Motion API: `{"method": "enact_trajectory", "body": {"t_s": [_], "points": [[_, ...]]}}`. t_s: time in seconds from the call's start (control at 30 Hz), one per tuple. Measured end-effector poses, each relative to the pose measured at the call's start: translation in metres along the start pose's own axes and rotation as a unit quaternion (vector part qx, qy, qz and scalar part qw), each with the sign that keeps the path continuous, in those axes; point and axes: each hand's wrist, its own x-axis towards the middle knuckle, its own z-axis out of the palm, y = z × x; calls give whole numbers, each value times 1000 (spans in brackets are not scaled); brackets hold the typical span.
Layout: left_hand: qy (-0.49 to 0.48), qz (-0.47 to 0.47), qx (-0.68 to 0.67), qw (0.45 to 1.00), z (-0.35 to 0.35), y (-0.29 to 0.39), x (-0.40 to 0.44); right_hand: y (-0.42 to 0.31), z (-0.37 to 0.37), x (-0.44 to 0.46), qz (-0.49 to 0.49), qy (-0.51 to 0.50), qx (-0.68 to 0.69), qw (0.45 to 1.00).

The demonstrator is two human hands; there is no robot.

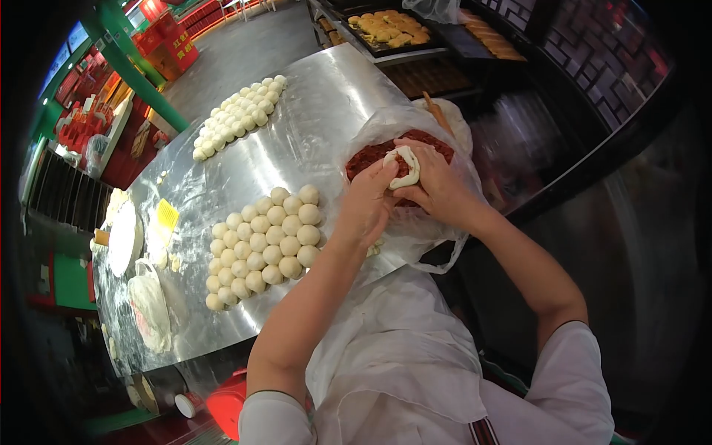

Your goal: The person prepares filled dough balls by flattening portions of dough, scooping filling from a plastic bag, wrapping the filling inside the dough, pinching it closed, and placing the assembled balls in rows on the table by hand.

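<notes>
A white dough wrapper [411, 176], cupped into a ring around reddish-brown filling, is between my two hands. My left hand [368, 200] pinches its left edge with the thumb on top. From the right, my right hand [439, 184] curls around the far and right sides. Both hands are closed on the dough, above a clear plastic bag [465, 167] of dark red filling [362, 160]. The bag's mouth is spread wide. To the left of my left forearm, round dough balls [265, 243] sit in tight rows on the metal table [326, 96].
Another block of dough pieces [241, 115] lies farther back. On the left are a yellow scraper [167, 214], a white round board or lid [124, 239] and a plastic bag [150, 311]. A rolling pin [437, 115] lies behind the filling. Trays of baked goods [389, 30] stand beyond.
</notes>
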Motion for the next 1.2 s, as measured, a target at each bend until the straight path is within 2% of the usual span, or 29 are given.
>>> {"method": "enact_trajectory", "body": {"t_s": [0.07, 0.2, 0.27, 0.3, 0.33, 0.47, 0.53, 0.57, 0.63, 0.67, 0.73, 0.8, 0.9, 0.93, 1.0, 1.03, 1.07, 1.1, 1.13, 1.2], "points": [[46, 19, 143, 988, 2, 3, -2, -12, 0, 0, 55, -18, 73, 996], [80, 12, 242, 967, -10, 3, -2, -16, 8, 0, 70, -12, 162, 984], [56, 13, 302, 951, -13, -3, -3, -17, 10, 1, 105, 17, 194, 975], [48, 6, 215, 975, -5, -3, -8, -17, 13, 2, 98, 53, 200, 973], [36, 0, 127, 991, 4, -3, -12, -14, 11, 4, 91, 45, 208, 973], [-8, 4, 101, 995, -3, -3, -17, -22, 2, 9, 96, -21, 176, 979], [18, -5, 109, 994, -8, 3, -20, -32, 13, 11, -5, 34, 84, 996], [22, -2, 108, 994, -9, 3, -22, -38, 16, 14, -7, 31, 87, 996], [82, -9, 62, 995, 5, 7, -30, -48, 15, 23, -141, 83, -93, 982], [76, -12, 57, 995, 12, 9, -35, -48, 16, 23, -139, 81, -100, 982], [-11, 4, 35, 999, 19, 18, -46, -38, 15, 24, -151, 69, -66, 984], [-8, -26, 77, 997, 14, 18, -47, -33, 12, 25, -147, 72, -56, 985], [21, -45, 68, 996, 25, 29, -57, -36, 16, 27, -34, 7, 36, 999], [19, -43, 66, 997, 15, 29, -56, -45, 19, 31, -35, 5, 33, 999], [-28, -30, 90, 995, -13, 29, -55, -67, 21, 36, -81, 107, 36, 990], [-29, -31, 89, 995, -14, 39, -62, -69, 12, 35, -80, 107, 34, 990], [-15, -55, 113, 992, -13, 51, -70, -69, 0, 33, 6, -7, 85, 996], [-1, -77, 138, 987, -13, 59, -75, -70, -8, 32, 91, -120, 134, 979], [-3, -76, 138, 988, -19, 60, -74, -76, -11, 32, 91, -120, 133, 980], [75, 82, 250, 962, -35, 59, -72, -91, -6, 31, 155, -160, 234, 946]]}}
